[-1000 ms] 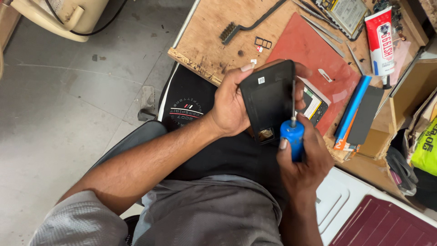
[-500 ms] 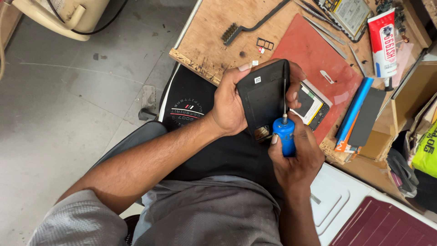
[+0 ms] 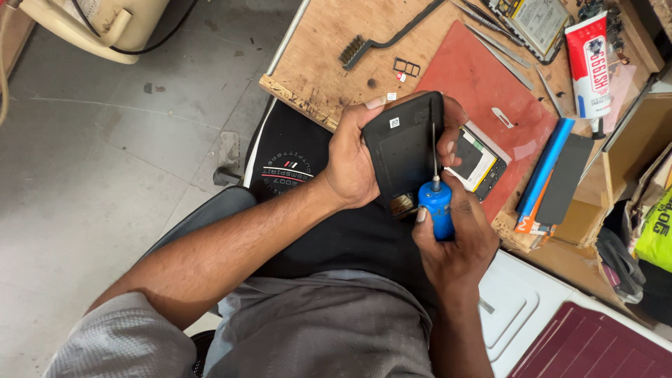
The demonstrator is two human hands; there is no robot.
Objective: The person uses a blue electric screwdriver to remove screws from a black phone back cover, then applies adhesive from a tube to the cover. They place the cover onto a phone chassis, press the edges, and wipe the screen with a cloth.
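Black rectangular plastic phone body (image 3: 406, 150) is sitting above the person's lap, just off the edge of the wooden worktop (image 3: 329, 49), with the left hand (image 3: 353, 164) reaching in from the left, its forearm stretched across the lap and its grip clenching around the body's edges. One blue-handled screwdriver (image 3: 437, 203) is standing in the right hand's (image 3: 455, 238) closed grip, its thin shaft lying against the body. One red mat (image 3: 490, 84) and one white tube (image 3: 588, 63) are lying on the worktop nearby.

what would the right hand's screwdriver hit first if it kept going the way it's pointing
The right hand aims the blue-handled screwdriver up along the black phone back panel held by the left hand. The tip looks already on the panel, so that comes first; depth is hard to judge.
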